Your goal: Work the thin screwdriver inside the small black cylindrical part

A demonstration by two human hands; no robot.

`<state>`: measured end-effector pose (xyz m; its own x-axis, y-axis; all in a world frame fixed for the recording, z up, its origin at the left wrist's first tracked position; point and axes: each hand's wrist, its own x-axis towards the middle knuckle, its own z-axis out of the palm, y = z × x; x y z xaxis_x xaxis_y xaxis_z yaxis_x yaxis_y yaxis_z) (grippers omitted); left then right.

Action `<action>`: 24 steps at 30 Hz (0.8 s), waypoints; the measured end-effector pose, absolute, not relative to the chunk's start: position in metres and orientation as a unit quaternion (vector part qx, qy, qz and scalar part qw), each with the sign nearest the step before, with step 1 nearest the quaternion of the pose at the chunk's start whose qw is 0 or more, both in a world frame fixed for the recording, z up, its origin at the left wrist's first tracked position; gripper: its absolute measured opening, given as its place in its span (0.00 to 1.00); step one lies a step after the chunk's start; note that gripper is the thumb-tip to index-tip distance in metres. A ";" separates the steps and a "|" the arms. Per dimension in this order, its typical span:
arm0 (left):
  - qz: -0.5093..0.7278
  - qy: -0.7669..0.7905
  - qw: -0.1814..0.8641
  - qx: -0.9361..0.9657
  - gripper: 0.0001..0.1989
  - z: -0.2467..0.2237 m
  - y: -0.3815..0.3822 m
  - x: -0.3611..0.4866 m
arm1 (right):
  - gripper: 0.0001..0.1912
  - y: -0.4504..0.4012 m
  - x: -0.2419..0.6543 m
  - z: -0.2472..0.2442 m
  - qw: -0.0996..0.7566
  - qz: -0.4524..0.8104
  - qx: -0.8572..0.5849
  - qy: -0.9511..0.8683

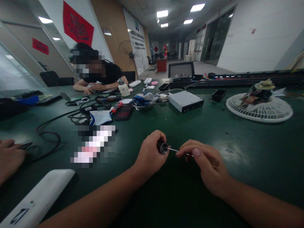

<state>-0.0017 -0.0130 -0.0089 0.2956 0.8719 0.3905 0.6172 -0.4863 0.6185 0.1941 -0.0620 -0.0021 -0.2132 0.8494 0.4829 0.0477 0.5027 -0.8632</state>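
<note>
My left hand (150, 152) is wrapped round a small dark cylinder (163, 148) with a shiny metal rim; its open end faces right. What the cylinder is I cannot tell. In my right hand (207, 164) lies a screwdriver (172, 149) with a thin metal shaft and an amber-brown handle, partly hidden by the fingers. The shaft points left, and its tip meets the cylinder's open end; how deep it reaches is not clear. Both hands are above the dark green table (185, 202).
A grey disc drive (185, 100) and a white fan guard with a motor (258, 106) stand farther back. Left are black cables (48, 118), a white bar-shaped case (40, 196) and another person's hand (10, 158). A bottle (123, 88) stands near a person across the table (111, 74).
</note>
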 end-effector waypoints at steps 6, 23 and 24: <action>0.345 0.455 0.177 0.801 0.08 -0.008 -0.015 -0.001 | 0.16 -0.061 0.194 0.000 0.510 0.377 -0.320 -0.704; 0.350 0.446 0.164 0.807 0.09 -0.010 -0.014 0.000 | 0.18 -0.062 0.194 -0.003 0.504 0.356 -0.320 -0.719; 0.350 0.445 0.165 0.808 0.09 -0.010 -0.014 0.000 | 0.19 -0.062 0.194 -0.005 0.510 0.349 -0.332 -0.713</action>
